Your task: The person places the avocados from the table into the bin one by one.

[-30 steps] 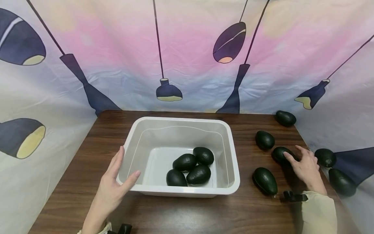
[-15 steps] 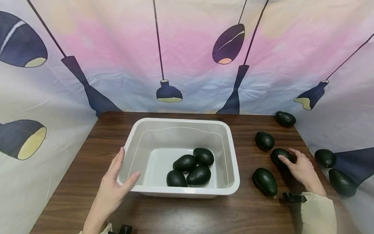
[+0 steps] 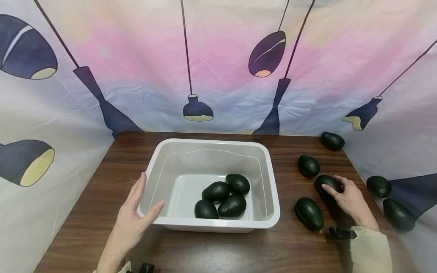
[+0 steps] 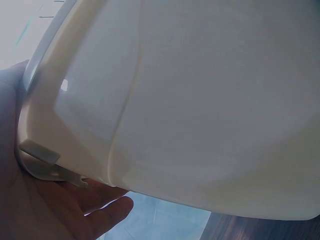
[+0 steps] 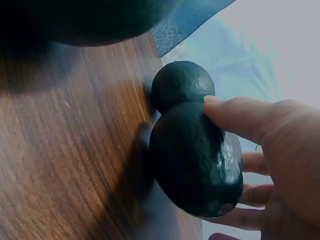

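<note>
Presently the right hand (image 3: pixel 346 196) curls its thumb and fingers (image 5: pixel 240 117) round a dark green avocado (image 3: pixel 326 183) that lies on the brown wooden counter (image 3: pixel 85 212), to the right of a white plastic bin (image 3: pixel 269 182). The wrist view shows the fruit still resting on the wood, with the thumb on top and the fingers cupped behind it. The left hand (image 3: pixel 134 216) is open against the bin's near left corner, its thumb hooked over the rim and its straight fingers pressed flat to the outer wall. Four avocados (image 3: pixel 223 195) sit bunched together inside the bin (toward its near right side). Five loose avocados (image 3: pixel 308 213) lie around the right hand, two of them against the printed backdrop cloth (image 3: pixel 218 64) at the counter's right edge.
</note>
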Tool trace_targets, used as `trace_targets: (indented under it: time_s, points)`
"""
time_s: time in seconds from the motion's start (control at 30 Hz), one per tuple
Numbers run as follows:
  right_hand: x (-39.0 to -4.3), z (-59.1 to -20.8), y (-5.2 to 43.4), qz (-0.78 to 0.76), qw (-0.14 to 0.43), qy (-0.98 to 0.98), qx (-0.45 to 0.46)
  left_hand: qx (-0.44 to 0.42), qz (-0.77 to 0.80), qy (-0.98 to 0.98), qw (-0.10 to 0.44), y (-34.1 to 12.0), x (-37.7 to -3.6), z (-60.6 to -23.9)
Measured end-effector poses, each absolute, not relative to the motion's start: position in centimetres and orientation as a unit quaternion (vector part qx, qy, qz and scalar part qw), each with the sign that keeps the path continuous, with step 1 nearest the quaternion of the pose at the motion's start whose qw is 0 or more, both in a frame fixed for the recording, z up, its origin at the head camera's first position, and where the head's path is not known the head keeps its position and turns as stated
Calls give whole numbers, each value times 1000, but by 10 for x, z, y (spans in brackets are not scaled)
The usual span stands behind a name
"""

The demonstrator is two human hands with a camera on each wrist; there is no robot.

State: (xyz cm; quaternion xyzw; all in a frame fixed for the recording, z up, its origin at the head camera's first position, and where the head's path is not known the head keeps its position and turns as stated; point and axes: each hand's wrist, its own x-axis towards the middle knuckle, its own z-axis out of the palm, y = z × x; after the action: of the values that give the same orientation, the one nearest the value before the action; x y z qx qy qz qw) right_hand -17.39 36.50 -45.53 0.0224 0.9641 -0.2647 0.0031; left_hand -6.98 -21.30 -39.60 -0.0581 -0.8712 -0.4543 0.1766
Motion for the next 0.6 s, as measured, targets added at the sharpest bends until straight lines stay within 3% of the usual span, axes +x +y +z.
trace_targets:
  time_s: [0.33,0.6]
  points:
    - [-172,-451,362,-264,-28,964,22,-59,-452,-873,174,-213,-71,-396]
    - [-167,-426,351,-275,-75,958,8,-61,-454,-872,175,-214,-70,-395]
